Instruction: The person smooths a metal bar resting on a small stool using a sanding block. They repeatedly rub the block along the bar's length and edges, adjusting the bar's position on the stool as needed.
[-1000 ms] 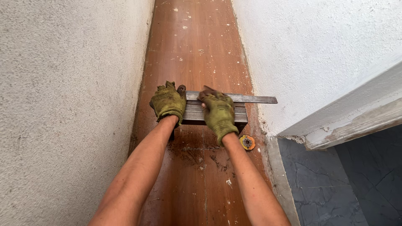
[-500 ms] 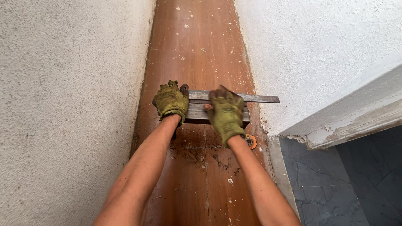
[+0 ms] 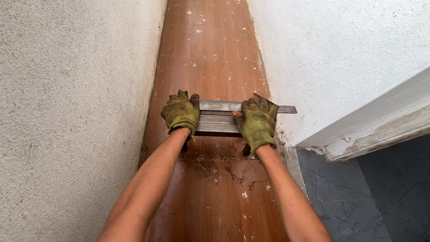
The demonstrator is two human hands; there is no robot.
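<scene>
Head view shows us both of our gloved hands pressed down on a grey metal bar that lies flat on the brown floor. Taking the bar as our landmark: its long axis runs crosswise, from the left wall toward the right wall, square to our forearms. Our left hand sits on the bar's left end, fingers curled over the far edge and closed on it. Our right hand sits toward the bar's right end, fingers likewise folded over the far edge and gripping. A thin flat strip of the bar reaches past our right hand and nearly touches the right wall.

The bar lies directly under our fingers, so neither hand must reach for it; both hands are equally near, one on each side of its middle. On our side of the bar the floor carries dark smears and scraps. Beyond the bar the floor shows only pale specks. To the right of the bar, past the wall's corner, we see a pale ledge and dark grey tiles.
</scene>
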